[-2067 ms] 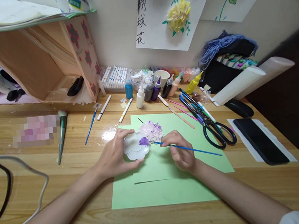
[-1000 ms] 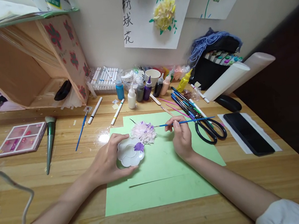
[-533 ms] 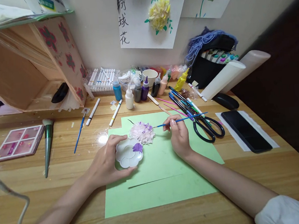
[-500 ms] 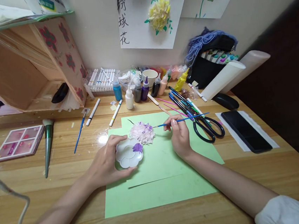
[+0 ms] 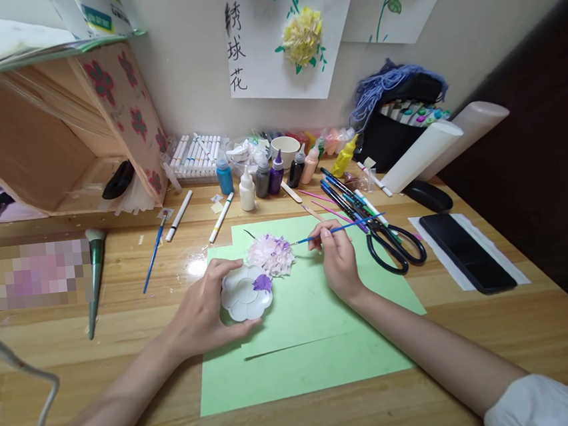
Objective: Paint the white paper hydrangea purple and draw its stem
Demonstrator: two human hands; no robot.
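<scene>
Head view blurs a pink thing (image 5: pixel 39 275), the left hand (image 5: pixel 201 318) grips a flower-shaped white dish (image 5: pixel 237 306) of purple paint (image 5: pixel 262 283), and the right hand (image 5: pixel 340 266) pinches a thin blue brush (image 5: pixel 360 222).

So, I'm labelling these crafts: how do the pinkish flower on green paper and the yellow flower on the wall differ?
The pinkish flower is pale with purple patches; the yellow flower shows none. The pinkish flower lies on green paper; the yellow flower is on white paper on the wall. Both look round and ruffled.
</scene>
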